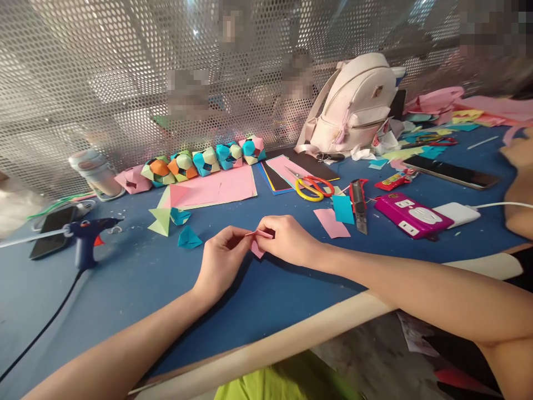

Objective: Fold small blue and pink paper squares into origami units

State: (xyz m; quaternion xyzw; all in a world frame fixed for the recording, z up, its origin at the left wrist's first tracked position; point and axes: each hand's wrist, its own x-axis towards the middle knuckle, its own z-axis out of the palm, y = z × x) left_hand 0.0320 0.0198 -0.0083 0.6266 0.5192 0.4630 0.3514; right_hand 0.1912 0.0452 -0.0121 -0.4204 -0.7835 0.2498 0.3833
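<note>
Between my two hands, just above the blue table (275, 311), is a small pink piece of folded paper (257, 251). My left hand (225, 258) pinches its left side with thumb and fingertips. From the right, my right hand (287, 239) grips the same paper, its fingers curled and partly hiding it. Folded blue paper pieces (190, 238) and a pale green folded piece (160, 221) lie beyond my left hand. Past my right hand are a pink paper strip (332, 223) and a blue paper rectangle (343, 209).
A blue glue gun (86, 236) stands at left, its cord trailing forward. Folded paper balls (206, 161) line the back beside a bottle (95, 172). Scissors (310, 194), a box cutter (359, 205), a purple power strip (412, 215), a phone (452, 171) and a backpack (353, 105) occupy the right.
</note>
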